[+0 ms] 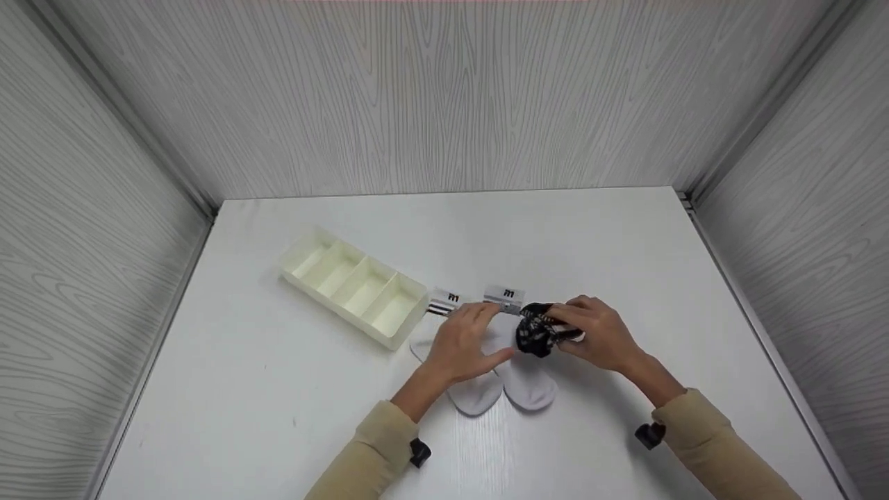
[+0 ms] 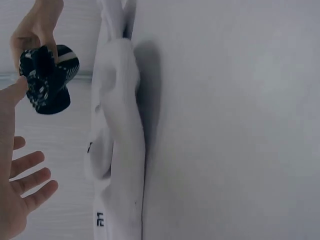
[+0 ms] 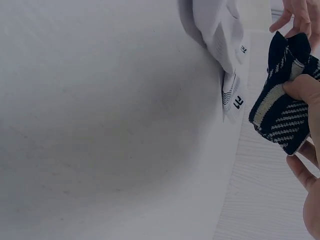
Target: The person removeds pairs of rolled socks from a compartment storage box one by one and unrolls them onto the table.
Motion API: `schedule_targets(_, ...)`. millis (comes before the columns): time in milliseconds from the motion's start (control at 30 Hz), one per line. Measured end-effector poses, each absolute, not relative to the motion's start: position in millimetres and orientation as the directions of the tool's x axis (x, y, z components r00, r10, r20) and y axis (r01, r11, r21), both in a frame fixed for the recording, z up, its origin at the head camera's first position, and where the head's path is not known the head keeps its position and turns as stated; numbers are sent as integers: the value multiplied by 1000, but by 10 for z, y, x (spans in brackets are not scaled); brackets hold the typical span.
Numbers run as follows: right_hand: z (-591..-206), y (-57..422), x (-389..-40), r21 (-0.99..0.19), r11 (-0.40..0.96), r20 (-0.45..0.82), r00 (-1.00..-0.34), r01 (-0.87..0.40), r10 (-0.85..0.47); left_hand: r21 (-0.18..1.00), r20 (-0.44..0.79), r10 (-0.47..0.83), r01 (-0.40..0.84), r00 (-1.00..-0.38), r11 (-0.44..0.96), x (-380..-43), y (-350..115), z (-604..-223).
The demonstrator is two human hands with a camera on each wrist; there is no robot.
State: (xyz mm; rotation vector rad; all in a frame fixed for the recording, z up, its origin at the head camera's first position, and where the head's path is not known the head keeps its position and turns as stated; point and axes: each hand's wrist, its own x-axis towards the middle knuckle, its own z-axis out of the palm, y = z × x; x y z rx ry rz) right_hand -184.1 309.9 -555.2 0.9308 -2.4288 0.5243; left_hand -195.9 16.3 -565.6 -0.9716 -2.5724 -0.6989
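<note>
A black-and-white patterned sock, bunched into a small folded bundle, is held above the table by my right hand. In the right wrist view, that thumb presses on the folded sock near a pale band. My left hand is just left of the bundle with its fingers apart. Its thumb tip appears at the sock's edge in the left wrist view; whether it touches is unclear. Beneath the hands lie two white socks side by side, their striped, lettered cuffs pointing away from me. My left hand partly covers them.
A cream tray with several compartments stands at an angle left of the white socks, its near corner close to one cuff. Pale wood-grain panels rise behind the white table and along both sides.
</note>
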Motion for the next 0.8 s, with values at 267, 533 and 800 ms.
schedule_targets(267, -5542, 3106, -1795, -174, 731, 489, -702, -660, -517, 210, 451, 610, 741, -652, 637, -1950, 578, -5744)
schedule_targets(533, -5539, 3127, -1756, -187, 720, 463, -706, -669, -536, 93, 537, 625, 776, -567, 624, -1957, 746, -5781)
schedule_targets(800, -5641, 3258, -1716, -205, 683, 511, -672, -701, -536, 221, 527, 556, 735, -643, 641, -1908, 791, -5780)
